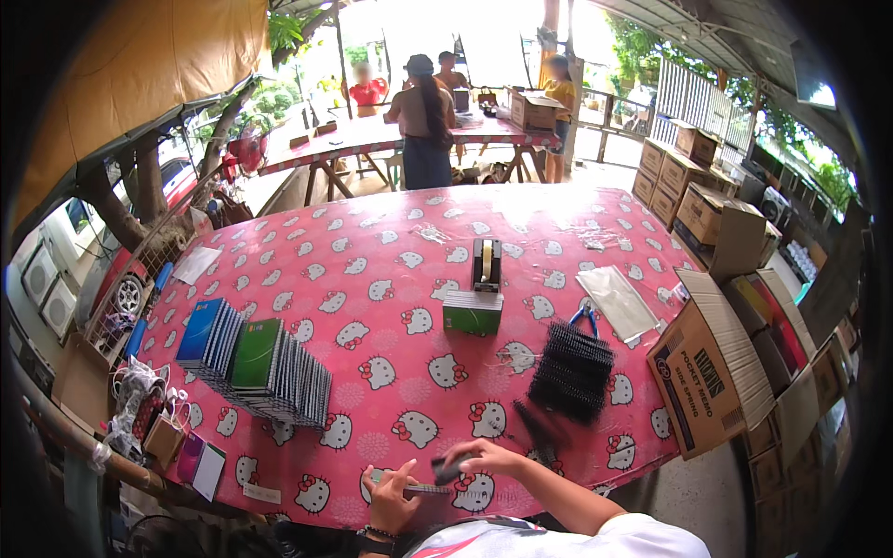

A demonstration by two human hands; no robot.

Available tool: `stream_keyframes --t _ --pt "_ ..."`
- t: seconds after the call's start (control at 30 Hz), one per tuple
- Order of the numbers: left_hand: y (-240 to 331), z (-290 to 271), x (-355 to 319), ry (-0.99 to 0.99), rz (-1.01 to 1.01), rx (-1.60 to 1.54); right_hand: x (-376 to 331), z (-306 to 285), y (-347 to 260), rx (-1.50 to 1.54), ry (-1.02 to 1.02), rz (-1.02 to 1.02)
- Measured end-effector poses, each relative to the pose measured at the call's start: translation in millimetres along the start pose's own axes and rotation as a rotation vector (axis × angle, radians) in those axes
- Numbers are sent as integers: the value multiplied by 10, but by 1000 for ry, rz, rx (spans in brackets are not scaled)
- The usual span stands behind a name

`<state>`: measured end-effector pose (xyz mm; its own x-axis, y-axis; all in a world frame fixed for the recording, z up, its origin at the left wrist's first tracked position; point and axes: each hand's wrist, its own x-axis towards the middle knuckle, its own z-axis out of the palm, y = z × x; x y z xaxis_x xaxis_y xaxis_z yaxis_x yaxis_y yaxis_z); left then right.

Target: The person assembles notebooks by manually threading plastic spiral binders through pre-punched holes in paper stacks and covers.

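Observation:
At the near edge of the table, my left hand (393,499) is closed around a small memo pad (427,489), seen mostly edge-on and partly covered by the fingers. A thin spiral coil (476,496) stretches from the pad's right end. Just above that end, my right hand (486,457) is closed on a small dark block (448,469) whose kind I cannot make out. Beyond my right hand lie a few loose black spiral coils (539,430) and a thick pile of black spiral coils (571,372). Blue-handled pliers (585,318) rest behind the pile.
Stacks of green spiral memo pads (279,372) and blue ones (206,335) stand left. A green stack (473,313) sits before a tape dispenser (486,265). Clear plastic sleeves (618,302) lie right, near an open carton (702,372). People stand around a far table (372,139).

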<state>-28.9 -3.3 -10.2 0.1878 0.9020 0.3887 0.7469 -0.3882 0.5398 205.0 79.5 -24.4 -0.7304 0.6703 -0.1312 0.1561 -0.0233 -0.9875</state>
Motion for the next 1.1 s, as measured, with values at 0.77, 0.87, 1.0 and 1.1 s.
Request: stream_keyframes --t 0.77,0.87,1.0,1.1 --pt "-140 -109 -13 21 -21 -38 203 124 -207 159 -242 6" --pt "-145 -92 -17 -10 -84 -137 303 59 -172 -210 -22 90" --pt "-125 -125 7 4 -69 -167 305 126 -106 79 -178 -73" --pt "-97 -244 23 54 -28 -123 365 96 -145 -139 -27 67"
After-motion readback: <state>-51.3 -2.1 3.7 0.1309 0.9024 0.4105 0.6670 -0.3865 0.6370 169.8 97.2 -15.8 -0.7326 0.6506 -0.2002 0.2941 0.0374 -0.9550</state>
